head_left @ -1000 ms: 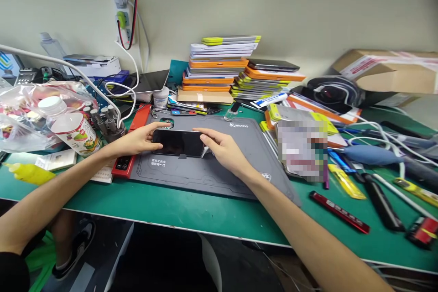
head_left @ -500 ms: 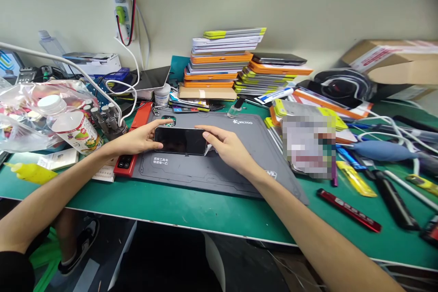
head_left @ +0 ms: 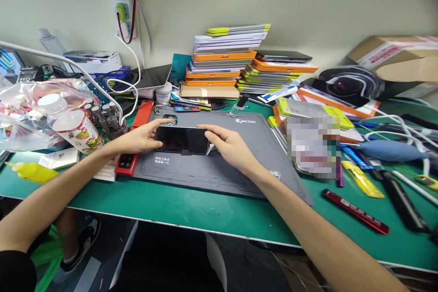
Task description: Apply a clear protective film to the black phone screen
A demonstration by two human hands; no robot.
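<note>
A smartphone with a dark screen lies sideways between my two hands, over the grey work mat. My left hand grips its left end, thumb at the lower front corner and fingers along the top edge. At the other end my right hand is closed on it, index finger on the top edge and thumb by the right corner. A bit of white material shows under the right thumb. Just behind the phone's left end sits a small round-holed green part.
Left of the mat are a red device, a paper cup and screwdrivers in a holder. Stacked flat boxes stand behind. On the right lie a red pen-like tool, a blue air blower and loose cables.
The camera view has shifted slightly, so things on the right appear further right. Both hands keep the same grip on the phone.
</note>
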